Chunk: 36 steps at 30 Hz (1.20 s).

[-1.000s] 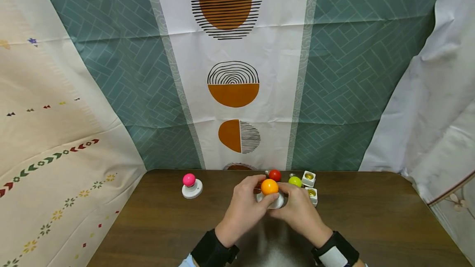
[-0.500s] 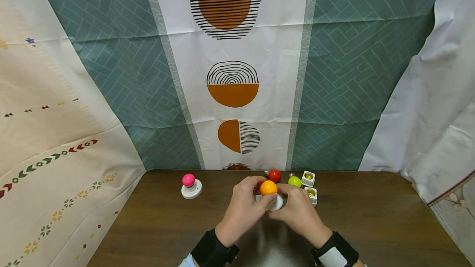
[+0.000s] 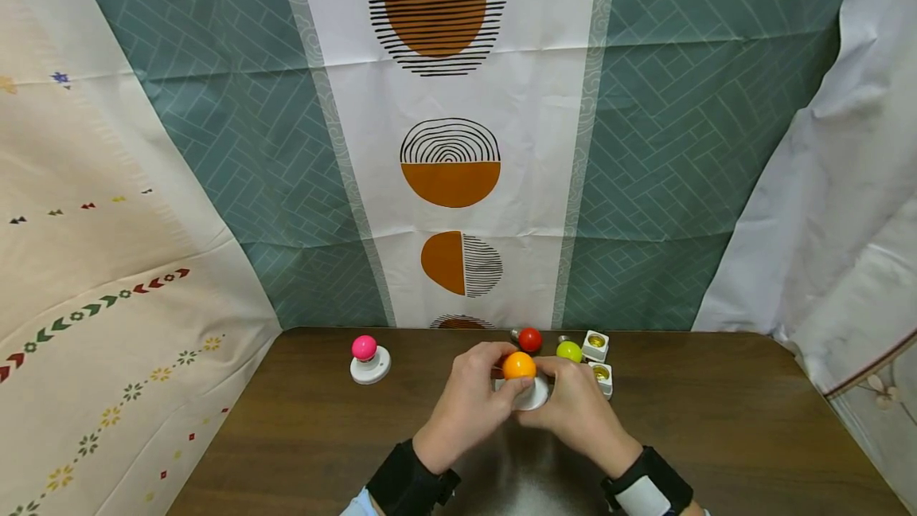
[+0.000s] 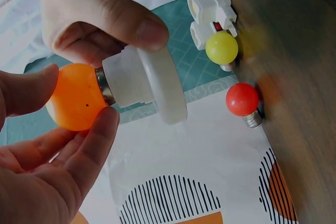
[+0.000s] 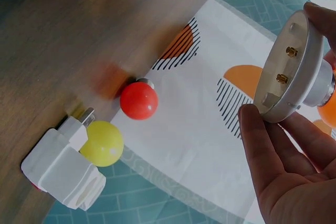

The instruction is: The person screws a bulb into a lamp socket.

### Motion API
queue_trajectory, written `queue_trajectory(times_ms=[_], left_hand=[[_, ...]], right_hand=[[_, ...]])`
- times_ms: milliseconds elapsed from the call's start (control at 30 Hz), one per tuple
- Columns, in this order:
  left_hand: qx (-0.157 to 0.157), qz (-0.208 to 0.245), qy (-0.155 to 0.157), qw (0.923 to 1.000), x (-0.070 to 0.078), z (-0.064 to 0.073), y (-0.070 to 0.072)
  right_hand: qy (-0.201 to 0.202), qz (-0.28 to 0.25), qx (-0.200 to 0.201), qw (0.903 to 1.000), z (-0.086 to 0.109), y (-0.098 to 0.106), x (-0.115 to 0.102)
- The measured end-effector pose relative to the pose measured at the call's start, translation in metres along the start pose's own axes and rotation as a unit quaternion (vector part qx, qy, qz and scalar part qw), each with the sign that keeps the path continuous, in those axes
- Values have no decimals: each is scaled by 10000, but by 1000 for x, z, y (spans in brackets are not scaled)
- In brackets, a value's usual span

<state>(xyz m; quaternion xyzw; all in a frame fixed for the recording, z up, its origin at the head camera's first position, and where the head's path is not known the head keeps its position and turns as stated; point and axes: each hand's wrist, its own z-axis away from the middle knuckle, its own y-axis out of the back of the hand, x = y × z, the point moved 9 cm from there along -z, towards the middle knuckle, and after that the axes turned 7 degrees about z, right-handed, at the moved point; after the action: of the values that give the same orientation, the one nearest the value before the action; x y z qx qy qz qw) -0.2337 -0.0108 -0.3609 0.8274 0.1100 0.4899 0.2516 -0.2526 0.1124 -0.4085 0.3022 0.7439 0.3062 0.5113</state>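
Observation:
Between both hands an orange light bulb (image 4: pixel 76 98) is seated in a round white bulb socket (image 4: pixel 165 87). My left hand (image 3: pixel 473 392) pinches the bulb's globe between thumb and fingers. The right hand (image 3: pixel 580 408) grips the socket by its flanged base, with the thumb on one side and fingers on the other. A strip of the bulb's metal collar shows at the socket's mouth in the left wrist view. The socket's hollow underside, with two brass screws, faces the right wrist camera. Both are held up off the table.
On the brown table (image 3: pixel 301 436), a pink bulb (image 3: pixel 364 347) stands in another white socket (image 3: pixel 370 369) at the left. Toward the back edge lie a red bulb (image 3: pixel 530 339) and a yellow-green bulb (image 3: pixel 569 351). Two square white sockets (image 3: pixel 596 345) sit beside them. Patterned cloth hangs behind.
The hands stay in nearly the same place around the orange bulb and socket. The socket has tilted and shifted slightly toward the person.

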Motion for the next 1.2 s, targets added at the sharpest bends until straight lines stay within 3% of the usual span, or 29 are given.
queue_trajectory(times_ms=[167, 400, 533, 833, 967, 1200], left_hand=[[-326, -47, -56, 9994, 1, -1, -4], [-730, -171, 107, 9971, -1, -2, -8], [-563, 15, 141, 9983, -1, -3, -6], [307, 294, 242, 9988, 1, -1, 3], [379, 262, 362, 9983, 0, -1, 2], [220, 199, 393, 9988, -3, 0, -3]], right_hand=[[67, 22, 9, 10000, 0, 1, 0], [235, -51, 1, 9997, 0, 3, -2], [174, -169, 0, 9997, -1, 4, 0], [-174, -194, 85, 9996, -2, 5, 8], [-171, -191, 70, 9996, -1, 4, 8], [-146, -176, 20, 9997, 3, 1, 7]])
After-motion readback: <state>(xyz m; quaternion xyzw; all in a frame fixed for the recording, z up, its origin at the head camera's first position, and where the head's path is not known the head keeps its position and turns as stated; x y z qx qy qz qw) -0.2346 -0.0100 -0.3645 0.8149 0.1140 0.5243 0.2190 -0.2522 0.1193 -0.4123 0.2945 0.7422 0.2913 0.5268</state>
